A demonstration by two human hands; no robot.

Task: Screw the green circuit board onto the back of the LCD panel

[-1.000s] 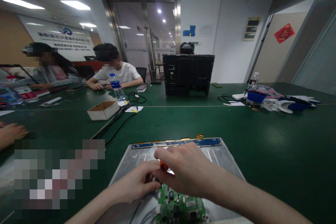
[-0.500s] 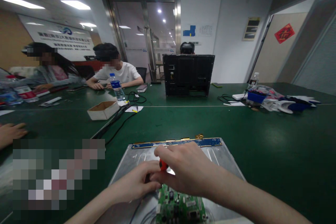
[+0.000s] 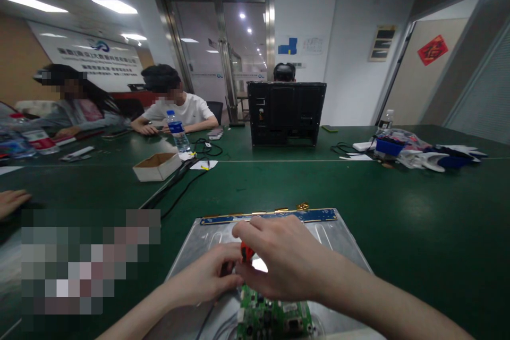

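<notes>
My right hand (image 3: 285, 257) is closed around a screwdriver with a red and black handle (image 3: 246, 252), its fingers curled over the top. My left hand (image 3: 217, 271) is pressed close against it from the left, fingers bent together; what they pinch is hidden. Below both hands lies a green circuit board (image 3: 274, 316), fixed on a silver metal panel (image 3: 342, 244). The screwdriver's tip is out of sight behind my fingers. Along the panel's far edge runs a narrow blue circuit strip (image 3: 319, 215) with gold-coloured tabs. Thin cables lie left of the green board.
An open cardboard box (image 3: 156, 167) and a water bottle (image 3: 177, 132) stand on the green table (image 3: 418, 212) ahead left, beside black cables. A black monitor housing (image 3: 287, 114) stands opposite. Bagged items (image 3: 414, 151) lie right. A co-worker's hand (image 3: 14, 203) is at the left edge.
My right fingers have shifted slightly left and the red and black handle looks turned a little. My left hand stays in place. The co-worker's hand at the left edge has drawn back left.
</notes>
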